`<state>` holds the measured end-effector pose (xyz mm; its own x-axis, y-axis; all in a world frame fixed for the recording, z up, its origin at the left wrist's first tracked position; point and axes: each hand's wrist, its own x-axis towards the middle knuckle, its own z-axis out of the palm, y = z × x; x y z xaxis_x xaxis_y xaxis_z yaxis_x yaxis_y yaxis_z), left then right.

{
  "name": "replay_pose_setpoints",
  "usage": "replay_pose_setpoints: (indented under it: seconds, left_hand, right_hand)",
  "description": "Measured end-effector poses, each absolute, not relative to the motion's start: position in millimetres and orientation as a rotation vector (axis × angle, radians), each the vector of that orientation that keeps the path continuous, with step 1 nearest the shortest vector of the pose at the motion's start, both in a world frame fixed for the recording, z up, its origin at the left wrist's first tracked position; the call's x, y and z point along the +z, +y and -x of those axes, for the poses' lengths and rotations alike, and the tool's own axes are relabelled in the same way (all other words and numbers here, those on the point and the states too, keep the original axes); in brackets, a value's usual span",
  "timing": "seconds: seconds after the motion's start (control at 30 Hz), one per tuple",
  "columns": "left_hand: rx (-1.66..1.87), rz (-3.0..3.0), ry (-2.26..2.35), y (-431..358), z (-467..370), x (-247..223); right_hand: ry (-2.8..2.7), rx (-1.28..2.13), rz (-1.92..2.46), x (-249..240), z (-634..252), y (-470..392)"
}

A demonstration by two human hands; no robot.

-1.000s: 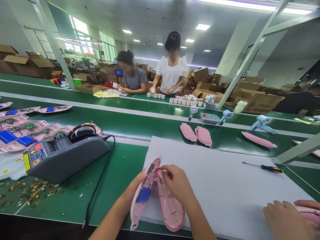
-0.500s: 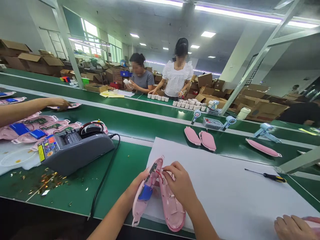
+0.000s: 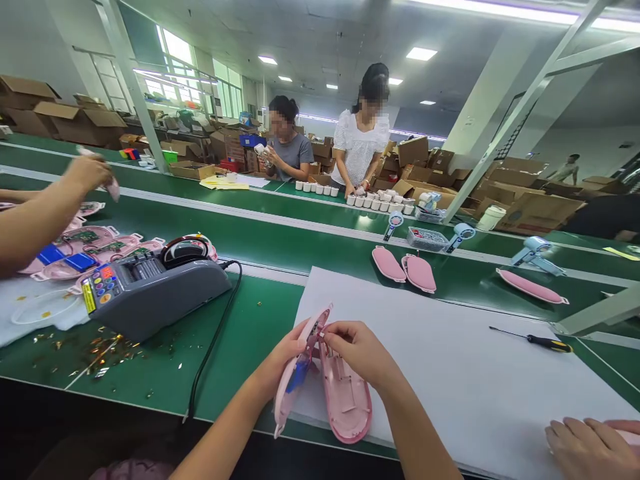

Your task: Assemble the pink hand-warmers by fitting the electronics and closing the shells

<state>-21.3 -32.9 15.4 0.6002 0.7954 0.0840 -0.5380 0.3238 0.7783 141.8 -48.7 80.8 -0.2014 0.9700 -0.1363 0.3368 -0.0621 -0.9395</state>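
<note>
My left hand (image 3: 284, 355) grips a pink plastic shell half (image 3: 281, 412), tilted up on its edge, with a blue battery (image 3: 299, 375) inside. A second pink shell half (image 3: 350, 417) lies beside it, hollow side up, over the near edge of a white sheet (image 3: 430, 373). My right hand (image 3: 361, 352) is closed in a pinch at the upper end, between the two halves. Something small and whitish shows at its fingertips, too small to name. The circuit board in the tilted half is mostly hidden now.
To the left stands a grey tape dispenser (image 3: 170, 300) with a black cable (image 3: 215, 353). Pink shells with batteries (image 3: 80, 261) lie beyond it. A screwdriver (image 3: 547, 343) rests on the sheet's right. Co-workers' hands (image 3: 593, 443) (image 3: 87, 175) show at both sides. Closed pink shells (image 3: 419, 273) lie ahead.
My left hand has turned the shell half more upright, hiding much of its inside. My right hand stays pinched at the upper end. The co-worker's hand at left has lifted a pink part.
</note>
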Motion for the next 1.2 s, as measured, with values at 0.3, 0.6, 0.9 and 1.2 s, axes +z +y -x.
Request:
replay_pose_setpoints:
  seconds: [0.3,0.6,0.9,1.2]
  left_hand:
    - [0.896,-0.927,0.382,-34,21,11]
    - [0.878,-0.995,0.434,-35,18,12]
    - [0.889,-1.321,0.535,-31,19,16]
    - [0.92,-1.098,0.66,-23,7,5]
  right_hand:
    - [-1.586,1.189,1.495,81,-134,-48]
    - [-1.629,1.123,1.526,80,-137,-53]
    - [-1.707,1.071,1.516,76,-140,-51]
    - [-1.626,0.642,1.699,50,-158,-61]
